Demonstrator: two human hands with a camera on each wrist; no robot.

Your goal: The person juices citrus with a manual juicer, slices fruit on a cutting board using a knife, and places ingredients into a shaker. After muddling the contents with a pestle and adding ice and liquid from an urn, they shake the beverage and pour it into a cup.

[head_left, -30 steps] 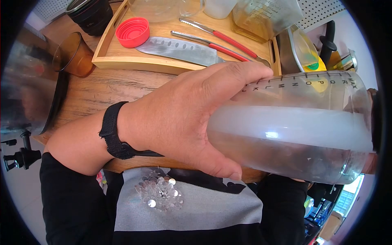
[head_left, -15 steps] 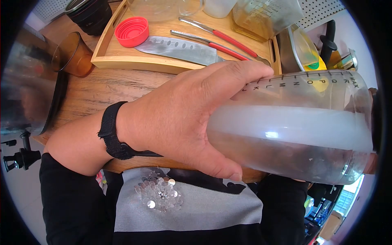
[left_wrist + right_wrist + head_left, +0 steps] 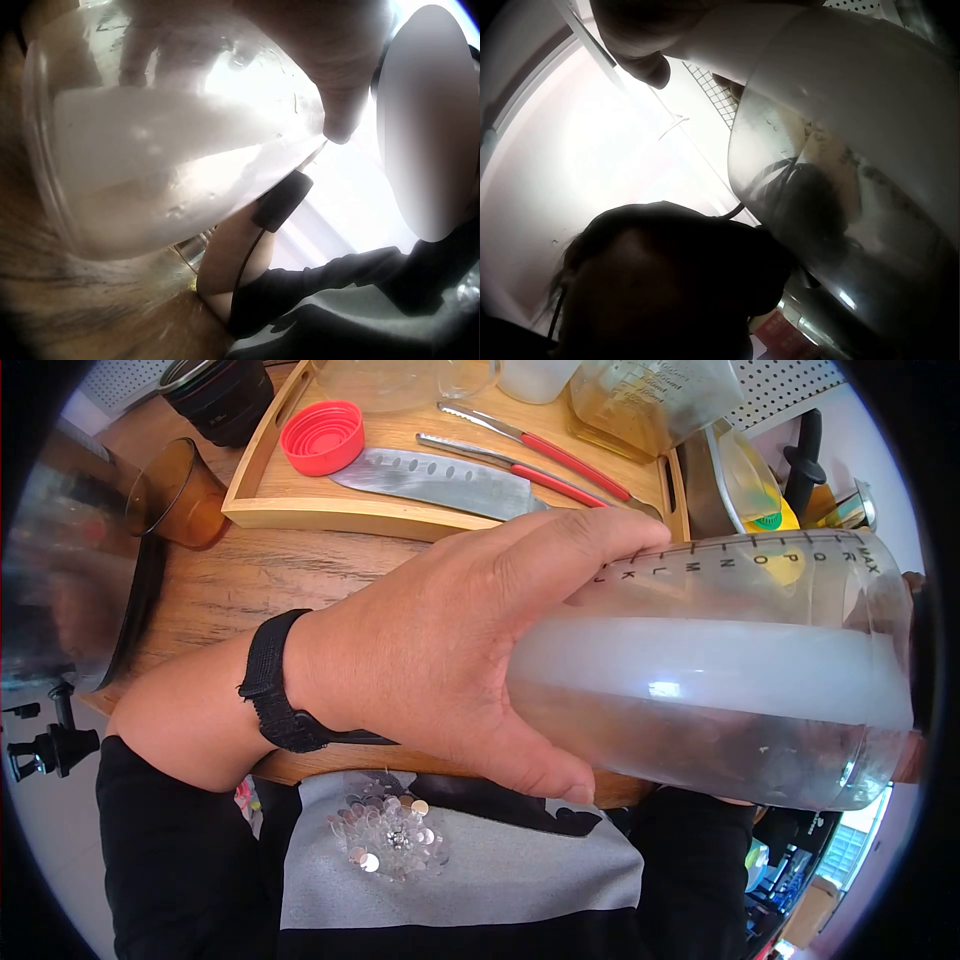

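My left hand point(image 3: 430, 650) grips one end of a large clear container point(image 3: 730, 745), thumb on the near side and fingers over the far side. The container lies sideways above the wooden table point(image 3: 270, 575). Dark letters and a MAX mark run along its wall, and a pale white band shows inside. At the opposite end, my right hand point(image 3: 634, 34) holds the container, its thumb bent toward the wall in the right wrist view; most of its fingers are hidden. The left wrist view has the container point(image 3: 150, 165) tilted, its wide end close to the wood.
Beyond my hands stands a wooden tray point(image 3: 330, 515) with a red cap point(image 3: 322, 438), a broad knife point(image 3: 430, 482), red-handled tools point(image 3: 575, 465) and a vessel of amber liquid point(image 3: 620, 420). Left of it are an amber glass point(image 3: 185, 495) and a black lens-shaped cup point(image 3: 220, 400).
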